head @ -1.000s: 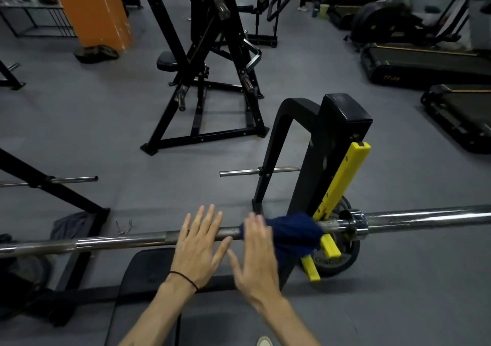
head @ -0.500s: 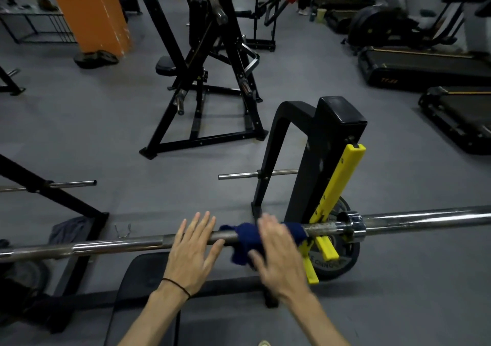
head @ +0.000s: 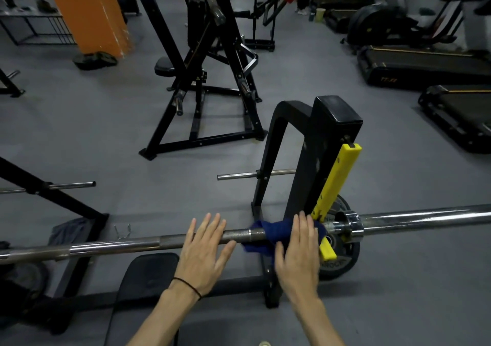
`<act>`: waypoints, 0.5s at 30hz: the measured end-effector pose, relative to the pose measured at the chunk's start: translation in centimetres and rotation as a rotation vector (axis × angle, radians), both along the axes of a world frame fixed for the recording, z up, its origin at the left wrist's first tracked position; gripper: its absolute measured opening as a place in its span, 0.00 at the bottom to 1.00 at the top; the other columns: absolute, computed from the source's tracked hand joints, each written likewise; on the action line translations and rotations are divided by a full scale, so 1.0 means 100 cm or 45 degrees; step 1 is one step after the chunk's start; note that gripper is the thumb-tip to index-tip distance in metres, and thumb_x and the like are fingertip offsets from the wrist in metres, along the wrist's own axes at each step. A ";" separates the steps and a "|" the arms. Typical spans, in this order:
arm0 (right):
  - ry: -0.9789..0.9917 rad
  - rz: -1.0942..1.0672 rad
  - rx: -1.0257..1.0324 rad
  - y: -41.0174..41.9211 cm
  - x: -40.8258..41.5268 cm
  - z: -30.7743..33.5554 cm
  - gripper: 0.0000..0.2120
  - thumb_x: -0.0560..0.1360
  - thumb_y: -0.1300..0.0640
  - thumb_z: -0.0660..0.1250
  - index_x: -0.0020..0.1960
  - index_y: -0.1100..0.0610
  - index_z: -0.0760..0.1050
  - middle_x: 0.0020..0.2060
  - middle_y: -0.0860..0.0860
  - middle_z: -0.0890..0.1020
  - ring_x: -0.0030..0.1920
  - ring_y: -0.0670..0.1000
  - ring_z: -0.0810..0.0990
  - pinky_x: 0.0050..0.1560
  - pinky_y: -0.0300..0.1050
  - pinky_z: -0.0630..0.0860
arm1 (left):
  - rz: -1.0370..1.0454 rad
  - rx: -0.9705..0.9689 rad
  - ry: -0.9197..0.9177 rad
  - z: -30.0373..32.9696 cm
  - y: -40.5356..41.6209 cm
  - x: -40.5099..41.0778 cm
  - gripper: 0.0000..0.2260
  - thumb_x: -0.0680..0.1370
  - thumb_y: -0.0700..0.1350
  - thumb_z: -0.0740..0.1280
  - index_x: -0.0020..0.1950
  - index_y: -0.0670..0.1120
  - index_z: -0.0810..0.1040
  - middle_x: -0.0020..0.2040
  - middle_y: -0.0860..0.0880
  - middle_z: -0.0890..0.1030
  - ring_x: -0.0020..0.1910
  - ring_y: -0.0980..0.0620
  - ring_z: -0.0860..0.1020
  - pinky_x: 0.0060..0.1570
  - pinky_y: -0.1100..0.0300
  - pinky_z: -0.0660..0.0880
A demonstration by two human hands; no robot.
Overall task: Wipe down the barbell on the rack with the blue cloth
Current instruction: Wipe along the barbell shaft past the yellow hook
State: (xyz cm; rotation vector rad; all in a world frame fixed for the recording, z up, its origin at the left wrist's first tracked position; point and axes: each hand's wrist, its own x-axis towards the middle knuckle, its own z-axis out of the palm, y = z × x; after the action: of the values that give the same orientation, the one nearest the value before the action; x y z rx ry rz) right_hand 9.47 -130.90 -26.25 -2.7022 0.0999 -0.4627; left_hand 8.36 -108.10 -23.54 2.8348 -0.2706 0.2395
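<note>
A chrome barbell [head: 132, 244] lies across the rack, running from the left edge to the right edge. The blue cloth [head: 268, 235] is draped over the bar just left of the black rack upright [head: 313, 165] with its yellow hook [head: 334, 183]. My right hand [head: 299, 255] presses flat on the cloth with straight fingers. My left hand [head: 206, 250] rests flat on the bare bar a little to the left, fingers straight and spread.
A black bench pad [head: 148, 268] lies under the bar near me. A weight plate [head: 337, 252] leans behind the upright. A black lever machine [head: 210, 79] stands ahead, treadmills [head: 425, 63] at the right, an orange pillar [head: 87, 13] at the far left.
My right hand slid the blue cloth left along the bar, then back right toward the upright. My left hand stayed flat on the bar.
</note>
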 end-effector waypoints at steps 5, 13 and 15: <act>-0.001 0.597 -0.041 0.056 -0.014 -0.003 0.41 0.77 0.46 0.63 0.83 0.61 0.50 0.82 0.55 0.52 0.82 0.53 0.47 0.80 0.55 0.51 | -0.016 0.023 0.030 -0.004 -0.002 0.001 0.30 0.85 0.63 0.45 0.74 0.45 0.73 0.74 0.46 0.73 0.76 0.48 0.66 0.75 0.46 0.52; 0.048 0.073 0.204 0.050 -0.016 0.005 0.49 0.69 0.63 0.69 0.83 0.62 0.46 0.83 0.55 0.48 0.82 0.55 0.44 0.81 0.54 0.45 | -0.020 0.089 -0.132 -0.016 -0.007 0.003 0.27 0.84 0.61 0.50 0.68 0.44 0.78 0.60 0.47 0.81 0.63 0.45 0.79 0.71 0.43 0.63; 0.015 0.403 0.134 0.079 -0.029 0.004 0.52 0.67 0.62 0.70 0.83 0.60 0.46 0.83 0.54 0.46 0.82 0.53 0.43 0.81 0.54 0.48 | -0.025 0.117 -0.232 -0.018 -0.004 0.005 0.24 0.84 0.60 0.52 0.61 0.45 0.79 0.50 0.49 0.79 0.49 0.47 0.78 0.59 0.46 0.73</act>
State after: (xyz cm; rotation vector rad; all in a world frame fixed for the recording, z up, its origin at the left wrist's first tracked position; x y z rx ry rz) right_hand 6.59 -123.04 -25.90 -2.5537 -0.2885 -0.3342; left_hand 8.88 -108.52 -25.35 2.9024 -0.3560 0.4945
